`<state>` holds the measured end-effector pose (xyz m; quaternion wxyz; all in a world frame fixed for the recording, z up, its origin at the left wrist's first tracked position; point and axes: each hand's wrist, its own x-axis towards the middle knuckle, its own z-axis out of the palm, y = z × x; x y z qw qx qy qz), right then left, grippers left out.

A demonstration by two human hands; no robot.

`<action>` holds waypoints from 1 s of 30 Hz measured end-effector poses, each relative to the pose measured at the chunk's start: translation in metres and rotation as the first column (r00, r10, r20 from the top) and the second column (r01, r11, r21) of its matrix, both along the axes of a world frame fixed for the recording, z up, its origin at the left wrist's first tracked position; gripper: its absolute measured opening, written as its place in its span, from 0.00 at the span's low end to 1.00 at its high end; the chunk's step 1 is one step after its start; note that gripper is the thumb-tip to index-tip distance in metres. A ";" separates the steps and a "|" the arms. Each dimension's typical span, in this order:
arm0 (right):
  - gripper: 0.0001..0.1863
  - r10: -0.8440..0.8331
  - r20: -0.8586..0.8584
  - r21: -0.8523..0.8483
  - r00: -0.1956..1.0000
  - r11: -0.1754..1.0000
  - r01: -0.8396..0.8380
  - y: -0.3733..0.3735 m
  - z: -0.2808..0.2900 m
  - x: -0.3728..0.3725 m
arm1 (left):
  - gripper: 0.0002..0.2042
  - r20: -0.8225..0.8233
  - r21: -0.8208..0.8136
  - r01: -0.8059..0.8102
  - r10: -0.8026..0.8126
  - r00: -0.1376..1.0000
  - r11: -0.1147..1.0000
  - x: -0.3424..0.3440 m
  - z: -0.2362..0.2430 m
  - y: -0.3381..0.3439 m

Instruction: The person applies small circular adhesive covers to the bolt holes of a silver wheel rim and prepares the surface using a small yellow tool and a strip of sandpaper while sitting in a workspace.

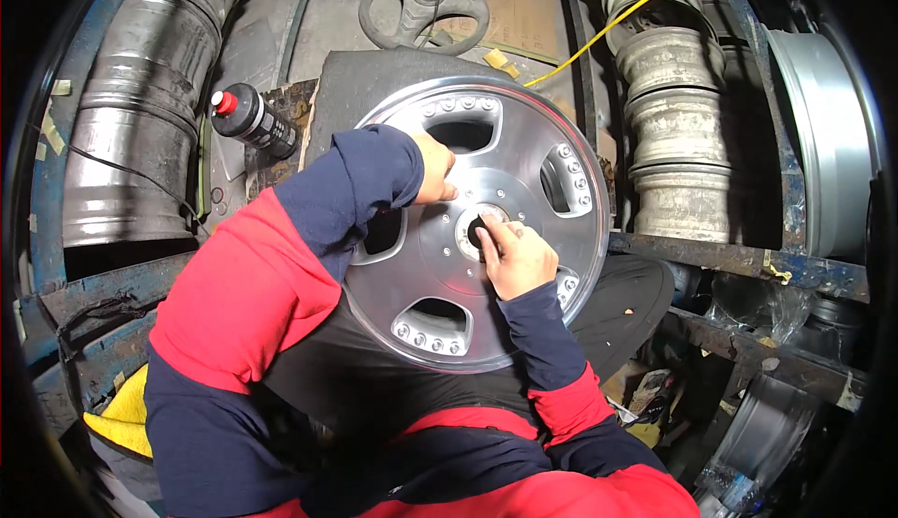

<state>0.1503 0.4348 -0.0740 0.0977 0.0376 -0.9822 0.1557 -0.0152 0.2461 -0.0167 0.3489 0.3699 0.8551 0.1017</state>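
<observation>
At the round dark centre bore (475, 237), your right hand (521, 261) has thumb and forefinger bent close together. Can't tell if they pinch something small or just press the edge. Your left hand (433, 170) is just up-left, fingers curled down toward the polished face; its grip is hidden, so can't call that one either.

Both are over the round silver alloy wheel (510, 167): face up, near part over your dark trousers (622, 307), far part over the flat dark grey mat (360, 78).

Risks, my read:
- Anything small at your right fingertips could drop through the bore if the pinch slips.
- Bore edge could nick a bare fingertip if you push hard and skid.
- Support looks uneven, lap versus mat. Off-centre pressure or a leg shift could rock the wheel.
- Grit under your navy-and-red left sleeve (271, 265) could scuff the polish.
- Swing that elbow out and you could knock the black bottle with the red cap (251, 117).
- Thin yellow hose (625, 17) comes close to the far rim; turning the wheel could snag it.
</observation>
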 end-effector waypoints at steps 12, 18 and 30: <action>0.08 0.031 -0.008 -0.100 0.999 0.995 -0.031 0.007 0.002 -0.018 | 0.25 0.005 0.026 -0.002 0.002 1.000 1.000 -0.001 -0.005 0.004; 0.09 0.068 -0.037 -0.112 0.997 0.991 -0.072 -0.002 -0.001 -0.013 | 0.25 0.008 0.029 -0.004 0.004 1.000 1.000 -0.001 0.000 0.005; 0.06 0.105 0.042 -0.122 0.994 0.988 -0.099 0.007 0.008 -0.018 | 0.27 -0.014 0.055 -0.014 0.015 1.000 0.998 0.002 -0.004 0.000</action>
